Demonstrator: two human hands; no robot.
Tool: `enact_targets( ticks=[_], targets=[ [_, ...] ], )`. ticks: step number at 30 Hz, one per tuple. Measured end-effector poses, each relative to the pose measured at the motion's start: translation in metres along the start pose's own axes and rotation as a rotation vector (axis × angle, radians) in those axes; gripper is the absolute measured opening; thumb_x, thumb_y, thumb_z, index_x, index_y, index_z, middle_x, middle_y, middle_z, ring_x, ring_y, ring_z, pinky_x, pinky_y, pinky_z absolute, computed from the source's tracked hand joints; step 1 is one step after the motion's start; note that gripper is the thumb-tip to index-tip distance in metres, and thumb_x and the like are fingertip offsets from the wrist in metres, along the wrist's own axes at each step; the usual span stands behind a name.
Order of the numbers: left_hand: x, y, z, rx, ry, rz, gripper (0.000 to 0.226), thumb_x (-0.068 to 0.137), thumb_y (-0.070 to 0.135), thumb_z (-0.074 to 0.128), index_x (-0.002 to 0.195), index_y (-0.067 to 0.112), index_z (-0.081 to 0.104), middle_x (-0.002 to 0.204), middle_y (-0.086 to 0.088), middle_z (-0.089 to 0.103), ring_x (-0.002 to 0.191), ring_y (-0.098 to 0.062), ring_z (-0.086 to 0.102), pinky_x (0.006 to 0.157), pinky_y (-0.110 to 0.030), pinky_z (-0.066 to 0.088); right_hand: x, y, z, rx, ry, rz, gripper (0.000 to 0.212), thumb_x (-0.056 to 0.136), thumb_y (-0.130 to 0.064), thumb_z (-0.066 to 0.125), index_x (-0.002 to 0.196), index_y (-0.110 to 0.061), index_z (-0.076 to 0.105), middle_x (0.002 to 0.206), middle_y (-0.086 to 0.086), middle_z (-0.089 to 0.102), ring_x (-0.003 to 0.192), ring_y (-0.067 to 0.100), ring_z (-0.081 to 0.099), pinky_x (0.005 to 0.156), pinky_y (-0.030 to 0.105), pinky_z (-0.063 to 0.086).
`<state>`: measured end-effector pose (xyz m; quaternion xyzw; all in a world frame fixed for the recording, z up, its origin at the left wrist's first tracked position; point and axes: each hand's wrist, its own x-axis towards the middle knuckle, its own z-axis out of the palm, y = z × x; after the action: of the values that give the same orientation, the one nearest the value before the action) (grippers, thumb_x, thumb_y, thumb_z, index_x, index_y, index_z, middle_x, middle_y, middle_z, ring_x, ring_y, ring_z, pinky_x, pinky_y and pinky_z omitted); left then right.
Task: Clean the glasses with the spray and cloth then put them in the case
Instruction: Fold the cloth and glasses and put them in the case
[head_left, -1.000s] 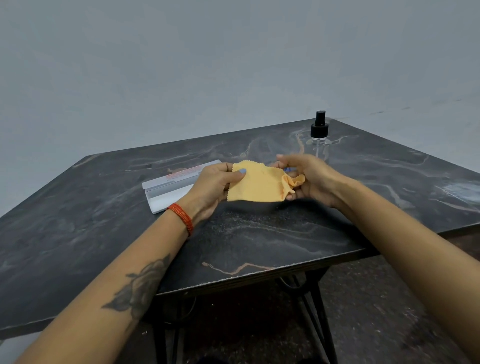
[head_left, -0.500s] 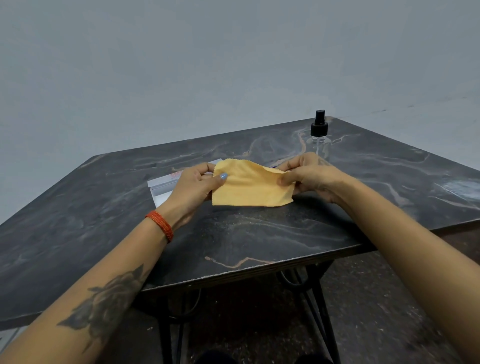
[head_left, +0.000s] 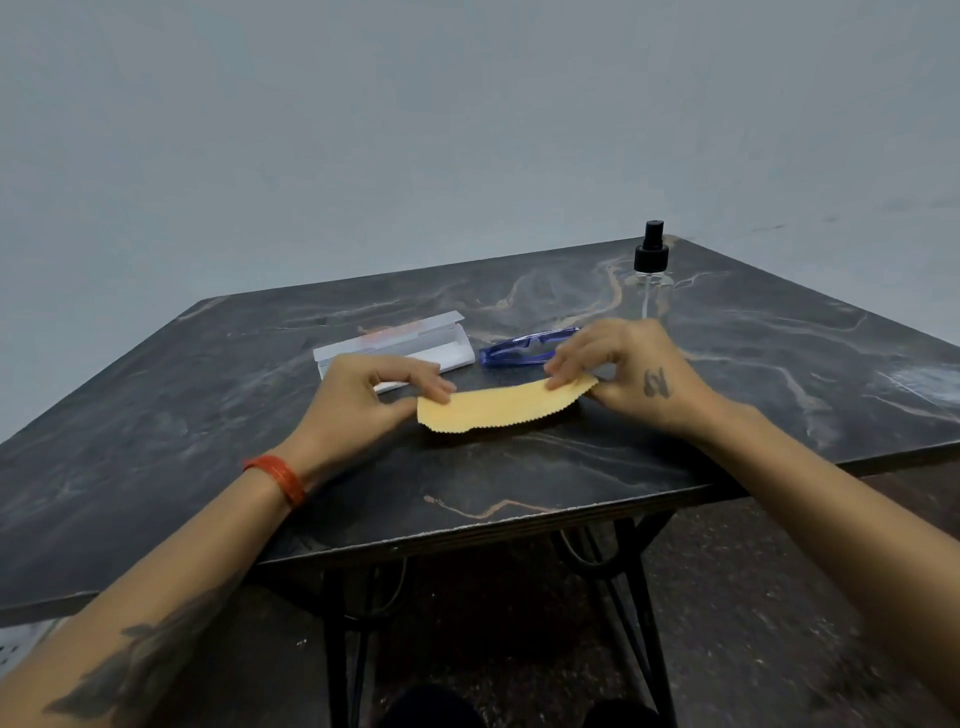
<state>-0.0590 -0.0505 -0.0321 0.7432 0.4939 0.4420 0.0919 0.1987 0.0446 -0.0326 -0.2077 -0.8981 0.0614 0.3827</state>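
A yellow cleaning cloth (head_left: 493, 408) is stretched low over the dark marble table (head_left: 519, 467). My left hand (head_left: 363, 395) pinches its left end and my right hand (head_left: 628, 369) pinches its right end. Blue glasses (head_left: 519, 348) lie on the table just behind the cloth, partly hidden by my right hand. A white case (head_left: 400, 345) lies open behind my left hand. A clear spray bottle (head_left: 652, 270) with a black nozzle stands at the back right.
The table's near edge (head_left: 467, 535) runs below my wrists, with black metal legs (head_left: 343, 623) under it. A plain grey wall stands behind the table. Dark floor shows at the lower right.
Both hands have lowered the cloth toward the tabletop and pulled it out flatter. The blue glasses, hidden behind the cloth before, now show.
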Motion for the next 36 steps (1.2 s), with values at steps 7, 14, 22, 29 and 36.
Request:
enact_targets(
  ticks=[7,14,22,29,36],
  targets=[
    [-0.018,0.002,0.001,0.002,-0.171,-0.04,0.024,0.067,0.04,0.069,0.08,0.021,0.075,0.09,0.007,0.073,0.101,-0.006,0.063,0.092,-0.023,0.047,-0.016,-0.011,-0.009,0.073,-0.193,0.094,0.024,0.07,-0.001,0.073,0.079,-0.023,0.078,0.083,-0.01,0.073,0.084,0.0,0.064,0.076,0.009,0.046],
    [-0.018,0.003,0.002,-0.103,-0.143,-0.191,0.029,0.062,0.047,0.068,0.065,0.018,0.073,0.085,0.002,0.072,0.085,-0.013,0.063,0.078,-0.033,0.048,-0.016,-0.009,-0.011,0.184,-0.214,0.32,0.025,0.079,-0.029,0.072,0.068,-0.007,0.072,0.07,0.008,0.069,0.069,0.02,0.063,0.065,0.031,0.046],
    [-0.021,0.007,0.004,0.004,-0.183,-0.136,0.037,0.062,0.057,0.066,0.077,0.024,0.071,0.084,0.005,0.067,0.08,-0.01,0.059,0.07,-0.021,0.045,-0.014,-0.017,-0.009,0.144,-0.227,0.424,0.031,0.082,-0.023,0.069,0.069,0.004,0.061,0.066,0.019,0.055,0.058,0.006,0.042,0.053,0.017,0.03],
    [-0.018,0.01,0.014,0.195,-0.196,-0.049,0.038,0.064,0.062,0.061,0.081,0.028,0.065,0.082,0.009,0.062,0.08,-0.006,0.053,0.065,-0.012,0.037,-0.012,-0.017,-0.005,0.092,-0.194,0.495,0.027,0.082,-0.017,0.065,0.065,0.002,0.056,0.063,0.006,0.046,0.056,0.01,0.037,0.053,0.02,0.029],
    [-0.014,0.0,0.016,0.098,-0.128,-0.202,0.032,0.066,0.048,0.064,0.065,0.016,0.06,0.062,0.009,0.055,0.06,-0.002,0.047,0.055,-0.011,0.034,-0.013,-0.009,0.0,0.034,-0.162,0.478,0.025,0.08,-0.021,0.068,0.062,-0.008,0.055,0.062,0.002,0.048,0.055,0.009,0.039,0.053,0.019,0.029]
  ],
)
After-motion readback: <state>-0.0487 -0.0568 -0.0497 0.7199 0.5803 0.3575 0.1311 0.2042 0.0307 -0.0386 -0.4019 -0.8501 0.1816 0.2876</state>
